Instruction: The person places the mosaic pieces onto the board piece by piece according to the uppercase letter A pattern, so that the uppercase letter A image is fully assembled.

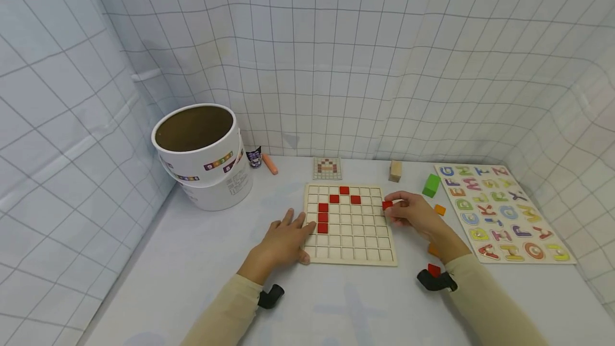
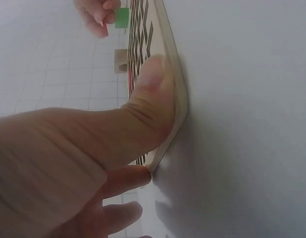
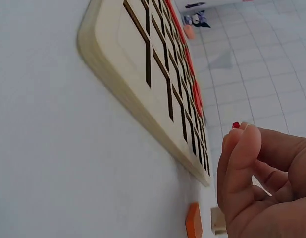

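Red tile [image 1: 387, 205]: pinched between thumb and fingers of the right hand [image 1: 413, 215], at the right edge of the grid board [image 1: 357, 242], toward the far side; contact with the wood cannot be confirmed. The left hand [image 1: 283, 242] has its fingers spread, thumb on the board's near left corner.

Recommended practice: keep that steadying touch light, check the intended square against the pattern card [image 1: 327, 168] on the far side, then lower the tile flat and press it within its lines. A tilted tile would probably catch on a ridge.

Containers: the board has six red tiles in its squares, the others in view bare. The white bucket [image 1: 218, 196], far left, is open; its bottom is hidden, so contents cannot be certified. The letter board [image 1: 522, 260], right, bears coloured letters; whether they lift out, I cannot tell.
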Demonstrator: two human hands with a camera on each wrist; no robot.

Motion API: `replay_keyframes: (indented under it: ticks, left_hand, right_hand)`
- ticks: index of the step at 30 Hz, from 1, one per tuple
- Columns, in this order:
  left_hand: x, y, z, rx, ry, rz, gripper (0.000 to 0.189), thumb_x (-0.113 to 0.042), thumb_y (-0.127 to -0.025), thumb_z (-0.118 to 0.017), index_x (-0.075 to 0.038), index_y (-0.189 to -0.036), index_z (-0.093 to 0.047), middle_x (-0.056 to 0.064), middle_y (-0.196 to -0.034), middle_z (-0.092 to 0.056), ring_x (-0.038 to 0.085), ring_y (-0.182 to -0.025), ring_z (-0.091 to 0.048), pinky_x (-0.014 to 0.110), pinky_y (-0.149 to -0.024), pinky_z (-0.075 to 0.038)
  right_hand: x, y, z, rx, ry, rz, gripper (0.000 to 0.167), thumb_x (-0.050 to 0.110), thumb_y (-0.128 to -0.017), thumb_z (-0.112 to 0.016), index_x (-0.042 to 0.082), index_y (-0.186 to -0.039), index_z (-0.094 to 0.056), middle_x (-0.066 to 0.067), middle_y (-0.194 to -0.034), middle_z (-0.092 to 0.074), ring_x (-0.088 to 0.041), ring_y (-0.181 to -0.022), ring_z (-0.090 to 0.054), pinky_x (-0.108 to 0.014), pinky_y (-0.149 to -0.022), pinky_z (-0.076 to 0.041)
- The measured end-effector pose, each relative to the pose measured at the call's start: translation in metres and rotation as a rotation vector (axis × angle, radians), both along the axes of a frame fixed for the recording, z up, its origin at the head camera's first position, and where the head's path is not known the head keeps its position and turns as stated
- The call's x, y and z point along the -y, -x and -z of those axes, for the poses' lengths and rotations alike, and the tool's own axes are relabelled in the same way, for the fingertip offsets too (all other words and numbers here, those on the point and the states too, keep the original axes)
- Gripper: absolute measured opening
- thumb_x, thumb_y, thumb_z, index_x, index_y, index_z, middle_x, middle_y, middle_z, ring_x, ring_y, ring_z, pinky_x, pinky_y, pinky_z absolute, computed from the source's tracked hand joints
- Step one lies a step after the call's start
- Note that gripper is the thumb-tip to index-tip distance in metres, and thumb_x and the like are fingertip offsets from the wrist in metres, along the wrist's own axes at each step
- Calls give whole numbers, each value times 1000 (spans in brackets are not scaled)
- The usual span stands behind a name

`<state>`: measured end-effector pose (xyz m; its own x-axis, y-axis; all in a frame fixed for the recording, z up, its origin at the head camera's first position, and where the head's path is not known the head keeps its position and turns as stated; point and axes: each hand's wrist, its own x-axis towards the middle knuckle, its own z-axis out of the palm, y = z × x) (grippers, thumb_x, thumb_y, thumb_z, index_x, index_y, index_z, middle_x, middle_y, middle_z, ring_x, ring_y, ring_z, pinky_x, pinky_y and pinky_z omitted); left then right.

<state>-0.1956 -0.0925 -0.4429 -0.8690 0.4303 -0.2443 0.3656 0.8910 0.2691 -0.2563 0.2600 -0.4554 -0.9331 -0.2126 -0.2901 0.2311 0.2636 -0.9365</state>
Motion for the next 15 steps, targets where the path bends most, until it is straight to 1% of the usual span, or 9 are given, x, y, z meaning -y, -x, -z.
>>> replay_keyframes:
  ticks: [2,4,6,8,11,13,15]
  left_hand:
    - [-1,0,-1,1,2,-2,89,-40,-76,-83,-17,-154,-47,17,-164,-32,45,-154,-16,65,-115,-27]
    - [-2,0,-2,3,7,-3,89,-40,-76,-83,-17,-154,-47,17,-164,-32,45,-154,-16,65,-115,-27]
    - [-3,1,-3,4,19,-2,90,-40,-76,-83,-17,-155,-47,17,-165,-31,44,-154,-16,65,-115,-27]
    - [-3,1,-2,4,27,-1,90,-41,-76,-83,-17,-155,-46,16,-165,-31,44,-154,-16,64,-116,-26]
    - [-4,2,-1,8,35,-5,90,-41,-77,-83,-18,-155,-46,15,-165,-30,43,-155,-15,64,-116,-26]
    - [-4,2,-1,9,34,-7,89,-41,-77,-83,-18,-155,-46,16,-165,-31,43,-155,-15,63,-116,-26]
    - [-4,2,-1,10,33,-7,89,-40,-77,-84,-17,-155,-46,16,-165,-31,43,-155,-16,64,-116,-26]
  right_hand:
    - [15,7,1,-13,-53,-25,47,12,-94,-73,-2,-134,-52,-7,-91,-64,-13,-72,-62,-21,-62,-55]
    - [28,12,1,-36,-125,-49,42,11,-94,-73,-1,-129,-53,-8,-88,-64,-13,-67,-60,-23,-59,-53]
    - [37,16,2,-83,-224,-83,36,9,-94,-72,1,-124,-55,-8,-84,-63,-14,-62,-58,-24,-56,-51]
    - [43,18,2,-150,-354,-122,29,11,-93,-73,3,-118,-60,-7,-81,-62,-15,-61,-55,-27,-56,-47]
    - [48,19,4,-240,-517,-162,23,13,-91,-74,6,-111,-66,-6,-82,-61,-18,-67,-54,-30,-59,-44]
    - [50,19,4,-279,-583,-174,21,14,-91,-74,7,-111,-67,-5,-86,-62,-19,-74,-55,-32,-63,-45]
    - [52,20,5,-288,-602,-175,22,15,-92,-74,8,-111,-68,-6,-88,-62,-21,-78,-55,-33,-65,-45]
